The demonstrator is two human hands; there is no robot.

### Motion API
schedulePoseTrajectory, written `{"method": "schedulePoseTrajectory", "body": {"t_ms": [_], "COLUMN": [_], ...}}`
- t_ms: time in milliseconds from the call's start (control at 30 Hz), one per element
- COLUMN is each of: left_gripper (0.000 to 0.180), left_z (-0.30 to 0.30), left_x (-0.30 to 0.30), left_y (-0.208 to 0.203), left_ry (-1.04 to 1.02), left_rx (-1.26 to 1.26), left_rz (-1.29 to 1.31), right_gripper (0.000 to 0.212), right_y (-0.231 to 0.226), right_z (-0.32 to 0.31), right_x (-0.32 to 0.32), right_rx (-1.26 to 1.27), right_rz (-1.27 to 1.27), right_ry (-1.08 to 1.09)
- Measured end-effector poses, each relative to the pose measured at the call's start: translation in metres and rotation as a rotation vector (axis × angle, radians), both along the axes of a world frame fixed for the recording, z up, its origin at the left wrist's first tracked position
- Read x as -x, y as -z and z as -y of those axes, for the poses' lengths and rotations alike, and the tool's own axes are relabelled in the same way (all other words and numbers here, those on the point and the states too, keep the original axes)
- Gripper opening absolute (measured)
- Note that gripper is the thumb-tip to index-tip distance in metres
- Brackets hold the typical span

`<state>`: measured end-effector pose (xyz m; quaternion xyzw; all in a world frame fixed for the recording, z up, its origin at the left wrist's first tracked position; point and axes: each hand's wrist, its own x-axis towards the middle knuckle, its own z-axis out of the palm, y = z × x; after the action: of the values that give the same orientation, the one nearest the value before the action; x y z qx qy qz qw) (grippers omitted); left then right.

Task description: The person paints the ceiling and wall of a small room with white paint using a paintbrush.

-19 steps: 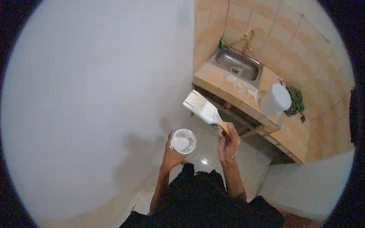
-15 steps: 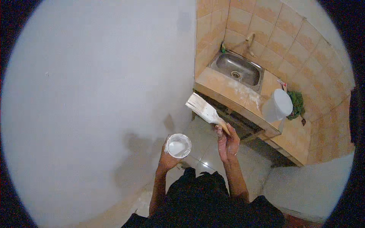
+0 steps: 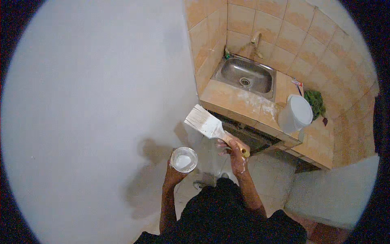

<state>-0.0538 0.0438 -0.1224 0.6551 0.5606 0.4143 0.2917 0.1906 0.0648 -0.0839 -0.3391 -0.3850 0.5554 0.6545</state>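
Note:
My right hand [image 3: 237, 156] is closed round the wooden handle of a wide paintbrush [image 3: 209, 125]. White paint coats the bristles, which point up and left toward the wall, and white smears show on my fingers and wrist. Lower and to the left, my left hand [image 3: 174, 173] grips a small clear plastic tub [image 3: 184, 160] by its side. White paint lies in the tub's bottom. The brush head is above and to the right of the tub, apart from it. A pale wall [image 3: 101, 101] fills the left side, with my shadow on it.
To the right runs a tiled counter [image 3: 227, 97] with a steel sink [image 3: 248, 75] and a tap [image 3: 256, 44]. A white bucket [image 3: 295, 114] stands on it beside green leaves [image 3: 313, 103]. White powdery smears mark the counter's edge. Below is a dark recess.
The brush has turned flatter in my right hand and come down and left, showing its broad face. The tub has shifted slightly down and left. The whole view has swung a little.

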Motion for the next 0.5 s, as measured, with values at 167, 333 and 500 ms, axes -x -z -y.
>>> {"method": "schedulePoseTrajectory", "body": {"t_ms": [167, 333, 500], "left_gripper": [0.079, 0.066, 0.06], "left_z": [0.005, 0.012, 0.028], "left_x": [0.0, -0.026, -0.059], "left_y": [0.033, 0.024, 0.042], "left_ry": [-0.134, -0.141, -0.385], "left_rx": [-0.04, -0.085, -0.207], "left_rz": [0.054, 0.256, 0.187], "right_gripper": [0.04, 0.041, 0.038], "right_y": [-0.008, 0.005, -0.029], "right_z": [-0.011, -0.04, -0.038], "right_x": [-0.002, -0.011, -0.021], "right_rx": [-0.011, -0.215, -0.376], "right_rz": [0.165, 0.432, 0.72], "right_ry": [0.025, 0.041, 0.079]}}
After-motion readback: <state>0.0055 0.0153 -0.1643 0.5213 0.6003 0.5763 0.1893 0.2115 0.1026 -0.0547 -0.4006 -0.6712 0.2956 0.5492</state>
